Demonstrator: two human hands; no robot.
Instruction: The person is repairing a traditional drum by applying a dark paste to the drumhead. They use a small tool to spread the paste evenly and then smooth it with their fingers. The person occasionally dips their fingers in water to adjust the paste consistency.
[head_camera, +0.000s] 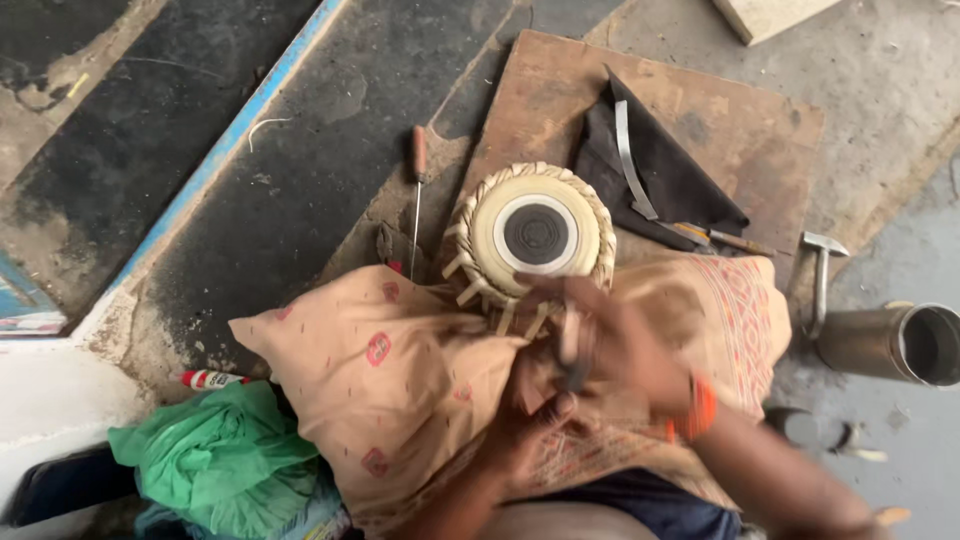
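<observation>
Here, the left hand (520, 440) lies low against the peach patterned cloth (400, 370) over the lap; its grip cannot be told. The right hand (610, 345), blurred, curls around a small dark object, nearer the drum. Just beyond both hands sits the small cream-headed, strap-laced drum (532, 235), upright, black-spotted head facing up, on the brown wooden board (740, 120).
</observation>
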